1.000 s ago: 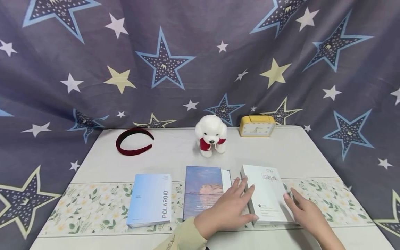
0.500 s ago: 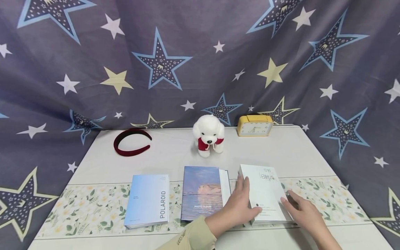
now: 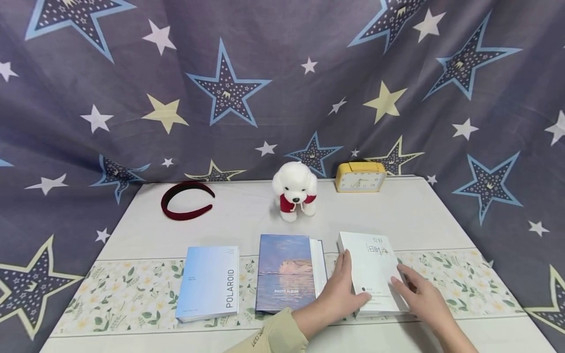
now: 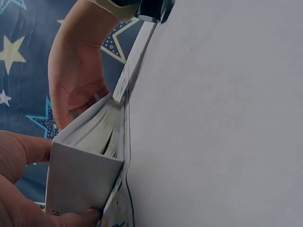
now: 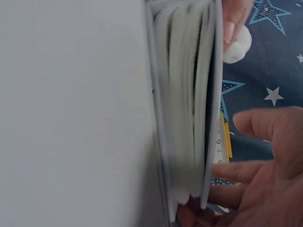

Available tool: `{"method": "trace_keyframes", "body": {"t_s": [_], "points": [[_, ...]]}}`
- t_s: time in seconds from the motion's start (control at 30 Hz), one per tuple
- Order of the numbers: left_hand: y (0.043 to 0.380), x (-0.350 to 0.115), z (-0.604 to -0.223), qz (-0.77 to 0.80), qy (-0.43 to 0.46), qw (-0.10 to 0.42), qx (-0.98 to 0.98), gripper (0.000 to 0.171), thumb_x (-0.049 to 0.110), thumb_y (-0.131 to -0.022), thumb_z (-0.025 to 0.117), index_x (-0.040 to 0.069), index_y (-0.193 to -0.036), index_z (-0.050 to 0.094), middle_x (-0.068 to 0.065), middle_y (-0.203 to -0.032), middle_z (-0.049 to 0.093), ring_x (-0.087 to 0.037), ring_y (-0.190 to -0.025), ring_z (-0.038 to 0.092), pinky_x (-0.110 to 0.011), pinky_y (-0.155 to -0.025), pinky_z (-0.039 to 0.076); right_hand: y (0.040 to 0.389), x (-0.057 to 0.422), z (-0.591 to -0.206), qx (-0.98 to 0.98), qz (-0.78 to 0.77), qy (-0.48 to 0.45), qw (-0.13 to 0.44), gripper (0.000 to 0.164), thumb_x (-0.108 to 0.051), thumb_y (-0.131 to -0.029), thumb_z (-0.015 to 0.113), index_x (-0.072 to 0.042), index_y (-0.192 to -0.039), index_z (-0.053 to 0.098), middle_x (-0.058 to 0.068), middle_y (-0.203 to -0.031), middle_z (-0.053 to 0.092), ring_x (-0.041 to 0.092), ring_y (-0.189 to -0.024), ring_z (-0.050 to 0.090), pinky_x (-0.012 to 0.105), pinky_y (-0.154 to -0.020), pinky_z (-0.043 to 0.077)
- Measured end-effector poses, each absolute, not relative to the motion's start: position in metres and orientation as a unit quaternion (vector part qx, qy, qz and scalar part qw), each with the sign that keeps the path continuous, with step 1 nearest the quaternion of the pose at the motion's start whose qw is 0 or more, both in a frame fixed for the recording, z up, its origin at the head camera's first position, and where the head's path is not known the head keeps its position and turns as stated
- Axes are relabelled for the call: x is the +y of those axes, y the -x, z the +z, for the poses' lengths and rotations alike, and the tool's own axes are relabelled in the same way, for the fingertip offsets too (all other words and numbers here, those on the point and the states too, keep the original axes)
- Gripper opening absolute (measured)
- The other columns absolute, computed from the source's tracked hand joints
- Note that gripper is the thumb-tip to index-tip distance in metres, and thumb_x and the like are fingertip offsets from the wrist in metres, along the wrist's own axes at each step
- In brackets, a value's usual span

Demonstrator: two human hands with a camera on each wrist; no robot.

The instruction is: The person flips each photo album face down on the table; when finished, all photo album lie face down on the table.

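A thick white photo album with small dark print on its cover lies flat at the right of the table in the head view. My left hand holds its spine side, thumb over the cover edge and fingers along the side. In the left wrist view, the left hand's fingers press the white spine. My right hand is at the album's page side. The right wrist view shows the right hand's fingers at the cover edge, and its thumb apart from the cover. Some right fingertips are partly hidden beside the pages.
Left of the white album lie a seascape photo album and a blue POLAROID album. Farther back stand a white plush dog and a yellow alarm clock. A dark red headband lies at the back left.
My left fingers came off the seascape album's edge and closed in along the white album's spine. My right hand moved slightly left, nearer the white album. The view shifted a little.
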State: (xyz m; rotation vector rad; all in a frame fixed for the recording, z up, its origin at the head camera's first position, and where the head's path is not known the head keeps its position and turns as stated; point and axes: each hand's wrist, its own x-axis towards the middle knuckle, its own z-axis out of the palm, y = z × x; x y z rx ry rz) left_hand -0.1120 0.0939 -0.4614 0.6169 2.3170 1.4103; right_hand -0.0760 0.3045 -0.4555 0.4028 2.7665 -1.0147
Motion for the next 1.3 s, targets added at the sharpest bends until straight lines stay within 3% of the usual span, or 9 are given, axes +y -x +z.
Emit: {"method": "trace_keyframes", "body": {"t_s": [0.3,0.4,0.5,0.6,0.7,0.93,1.1,1.2,1.3], "points": [[0.109,0.089,-0.468,0.510,-0.214,0.183,0.813,0.098,0.036,-0.089,0.068,0.005,-0.157,0.004,-0.025,-0.160,0.007,-0.039,-0.144,0.017,-0.046,-0.112,0.028,0.085,0.311,-0.455,0.861,-0.457,-0.197,0.105,0.074,-0.050,-0.101,0.040,0.007,-0.148,0.031,0.030,-0.151,0.029,0.047,-0.141,0.021,0.059,-0.111,0.022],[0.109,0.090,-0.468,0.510,-0.210,0.182,0.814,0.098,0.035,-0.089,0.069,0.005,-0.157,0.005,-0.025,-0.159,0.008,-0.039,-0.144,0.018,-0.045,-0.112,0.028,0.087,0.313,-0.455,0.846,-0.479,-0.207,0.111,0.077,-0.052,-0.101,0.038,0.007,-0.149,0.028,0.031,-0.152,0.028,0.047,-0.140,0.025,0.056,-0.110,0.028],[0.109,0.090,-0.467,0.513,-0.206,0.186,0.813,0.098,0.034,-0.089,0.070,0.005,-0.157,0.006,-0.024,-0.160,0.009,-0.038,-0.144,0.018,-0.045,-0.112,0.028,0.087,0.315,-0.455,0.836,-0.492,-0.216,0.111,0.078,-0.053,-0.101,0.039,0.008,-0.149,0.029,0.032,-0.149,0.033,0.046,-0.133,0.037,0.053,-0.104,0.039],[0.109,0.090,-0.466,0.519,-0.202,0.190,0.808,0.097,0.032,-0.089,0.069,0.005,-0.157,0.006,-0.023,-0.160,0.008,-0.037,-0.145,0.017,-0.044,-0.113,0.026,0.088,0.319,-0.458,0.826,-0.501,-0.234,0.112,0.077,-0.053,-0.100,0.042,0.007,-0.148,0.031,0.028,-0.142,0.043,0.033,-0.117,0.051,0.035,-0.092,0.049],[0.108,0.090,-0.467,0.529,-0.199,0.192,0.803,0.096,0.030,-0.089,0.069,0.004,-0.156,0.006,-0.023,-0.160,0.007,-0.036,-0.145,0.016,-0.044,-0.114,0.024,0.089,0.321,-0.460,0.819,-0.505,-0.249,0.110,0.076,-0.052,-0.099,0.045,0.004,-0.148,0.033,0.023,-0.138,0.048,0.021,-0.105,0.051,0.021,-0.078,0.047],[0.108,0.090,-0.471,0.546,-0.203,0.188,0.791,0.095,0.028,-0.090,0.068,0.004,-0.156,0.005,-0.021,-0.160,0.008,-0.034,-0.146,0.016,-0.042,-0.115,0.023,0.087,0.321,-0.456,0.821,-0.510,-0.234,0.105,0.078,-0.052,-0.101,0.039,0.008,-0.150,0.025,0.030,-0.148,0.033,0.031,-0.120,0.045,0.040,-0.095,0.045],[0.108,0.089,-0.471,0.547,-0.199,0.192,0.790,0.093,0.027,-0.091,0.067,0.005,-0.157,0.005,-0.017,-0.161,0.009,-0.030,-0.146,0.015,-0.040,-0.115,0.022,0.087,0.324,-0.456,0.815,-0.516,-0.242,0.101,0.079,-0.049,-0.100,0.044,0.007,-0.151,0.021,0.029,-0.150,0.033,0.032,-0.126,0.046,0.030,-0.093,0.048],[0.108,0.088,-0.469,0.536,-0.196,0.194,0.798,0.093,0.028,-0.091,0.066,0.006,-0.157,0.004,-0.016,-0.162,0.009,-0.029,-0.146,0.016,-0.040,-0.116,0.022,0.086,0.326,-0.455,0.803,-0.534,-0.243,0.100,0.084,-0.050,-0.099,0.046,0.007,-0.152,0.016,0.029,-0.152,0.030,0.035,-0.132,0.043,0.031,-0.097,0.047],[0.108,0.086,-0.467,0.523,-0.191,0.195,0.808,0.092,0.028,-0.092,0.066,0.005,-0.157,0.004,-0.016,-0.161,0.010,-0.028,-0.146,0.016,-0.040,-0.116,0.022,0.085,0.328,-0.452,0.789,-0.557,-0.240,0.102,0.086,-0.051,-0.099,0.047,0.007,-0.153,0.012,0.028,-0.153,0.028,0.025,-0.129,0.047,0.029,-0.100,0.045]]}}
